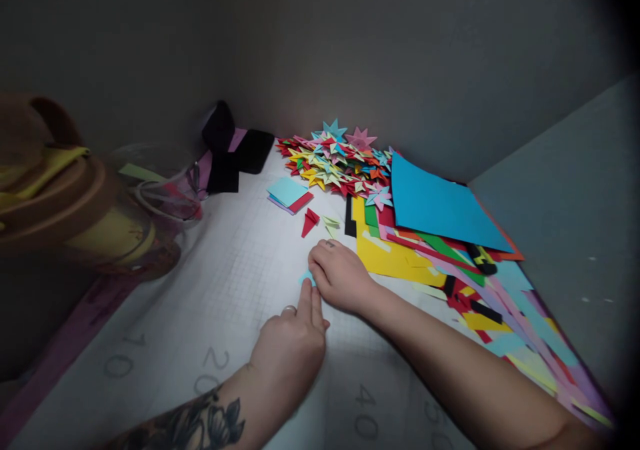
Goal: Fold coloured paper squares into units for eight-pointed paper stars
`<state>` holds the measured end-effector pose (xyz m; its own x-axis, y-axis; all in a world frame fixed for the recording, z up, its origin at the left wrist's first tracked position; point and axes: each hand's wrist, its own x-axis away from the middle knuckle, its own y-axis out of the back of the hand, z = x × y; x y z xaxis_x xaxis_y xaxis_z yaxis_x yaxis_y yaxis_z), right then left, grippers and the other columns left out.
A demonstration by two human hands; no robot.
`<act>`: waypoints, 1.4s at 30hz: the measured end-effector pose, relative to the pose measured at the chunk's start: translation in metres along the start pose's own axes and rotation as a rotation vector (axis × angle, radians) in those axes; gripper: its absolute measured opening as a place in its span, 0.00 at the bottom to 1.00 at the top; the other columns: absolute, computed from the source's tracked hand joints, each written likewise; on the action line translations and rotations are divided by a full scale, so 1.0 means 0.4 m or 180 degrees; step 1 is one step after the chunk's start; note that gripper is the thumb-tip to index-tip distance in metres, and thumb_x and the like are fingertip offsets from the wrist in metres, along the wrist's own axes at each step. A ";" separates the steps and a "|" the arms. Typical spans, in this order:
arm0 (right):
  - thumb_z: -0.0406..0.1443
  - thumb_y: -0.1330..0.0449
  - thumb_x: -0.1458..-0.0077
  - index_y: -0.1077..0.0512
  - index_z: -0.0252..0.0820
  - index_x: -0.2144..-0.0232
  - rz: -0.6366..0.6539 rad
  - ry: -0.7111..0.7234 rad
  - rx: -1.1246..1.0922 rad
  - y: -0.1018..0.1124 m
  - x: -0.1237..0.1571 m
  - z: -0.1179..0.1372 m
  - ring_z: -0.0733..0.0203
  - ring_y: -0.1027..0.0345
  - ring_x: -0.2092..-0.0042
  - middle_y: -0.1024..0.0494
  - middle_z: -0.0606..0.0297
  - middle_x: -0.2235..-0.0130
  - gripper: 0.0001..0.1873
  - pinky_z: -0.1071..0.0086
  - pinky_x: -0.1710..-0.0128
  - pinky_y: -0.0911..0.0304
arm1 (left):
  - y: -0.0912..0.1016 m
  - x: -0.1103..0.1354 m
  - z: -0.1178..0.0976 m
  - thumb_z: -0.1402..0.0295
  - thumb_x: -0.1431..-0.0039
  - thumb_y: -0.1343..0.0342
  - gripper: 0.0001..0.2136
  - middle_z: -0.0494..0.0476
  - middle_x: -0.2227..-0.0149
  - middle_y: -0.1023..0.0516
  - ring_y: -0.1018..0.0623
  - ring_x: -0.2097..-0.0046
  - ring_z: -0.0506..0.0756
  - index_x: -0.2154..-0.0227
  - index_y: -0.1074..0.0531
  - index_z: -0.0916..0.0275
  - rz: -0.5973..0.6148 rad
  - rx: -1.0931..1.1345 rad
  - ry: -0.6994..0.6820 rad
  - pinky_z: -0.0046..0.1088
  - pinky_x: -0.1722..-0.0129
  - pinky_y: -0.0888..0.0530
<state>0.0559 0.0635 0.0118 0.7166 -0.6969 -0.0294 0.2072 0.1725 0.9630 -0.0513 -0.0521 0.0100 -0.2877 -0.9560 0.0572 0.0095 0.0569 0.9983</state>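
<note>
On the gridded white sheet, a small light blue piece of paper point(305, 278) is mostly covered by my hands. My left hand point(295, 340) presses it down with the index and middle fingers together, a ring on one finger. Curled over the other side of the paper is my right hand point(343, 278), its fingertips tucked out of sight. Just beyond lie a folded red paper piece point(310, 222) and a folded pale green piece point(331, 225). Behind them rests a short stack of light blue, red and lilac paper squares point(287, 191).
A heap of folded paper stars point(340, 160) lies against the back wall. Right of it, coloured sheets point(445, 203) overlap, with a yellow-black cutter point(483, 259) and paper scraps point(500, 330). On the left stand a large jug point(120, 230) and a clear container point(165, 200), near black pieces point(254, 151).
</note>
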 end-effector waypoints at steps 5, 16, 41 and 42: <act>0.31 0.50 0.44 0.33 0.40 0.71 -0.0027 0.0003 -0.0028 0.001 -0.002 0.001 0.57 0.38 0.62 0.29 0.61 0.66 0.06 0.66 0.65 0.46 | 0.006 -0.003 0.000 0.73 0.40 0.51 0.20 0.73 0.43 0.35 0.20 0.69 0.59 0.45 0.35 0.69 0.0120 0.0130 0.0110 0.32 0.79 0.23; 0.29 0.49 0.45 0.37 0.42 0.58 -0.0459 -0.0435 -0.1197 0.007 0.027 -0.052 0.60 0.35 0.66 0.29 0.67 0.71 0.12 0.70 0.67 0.42 | 0.017 -0.009 0.006 0.71 0.39 0.53 0.21 0.72 0.41 0.40 0.20 0.72 0.60 0.43 0.38 0.70 0.0452 0.0177 0.0176 0.35 0.80 0.23; 0.29 0.47 0.45 0.29 0.42 0.58 -0.0406 0.0777 -0.0687 0.066 0.092 -0.017 0.54 0.38 0.53 0.27 0.58 0.57 0.13 0.58 0.53 0.40 | 0.035 -0.013 0.006 0.67 0.37 0.54 0.23 0.71 0.37 0.45 0.20 0.72 0.58 0.40 0.43 0.60 0.0810 0.0181 0.0373 0.35 0.76 0.22; 0.32 0.46 0.45 0.29 0.42 0.55 -0.0224 0.0873 -0.0581 0.062 0.110 -0.011 0.53 0.39 0.51 0.27 0.57 0.54 0.15 0.56 0.51 0.41 | 0.036 -0.013 0.007 0.67 0.37 0.54 0.23 0.70 0.37 0.45 0.20 0.71 0.58 0.40 0.43 0.60 0.0835 0.0191 0.0374 0.35 0.75 0.21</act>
<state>0.0956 0.0403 0.0332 0.8437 -0.5024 -0.1890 0.3605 0.2696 0.8929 -0.0524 -0.0454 0.0243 -0.1699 -0.9330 0.3173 0.0112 0.3201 0.9473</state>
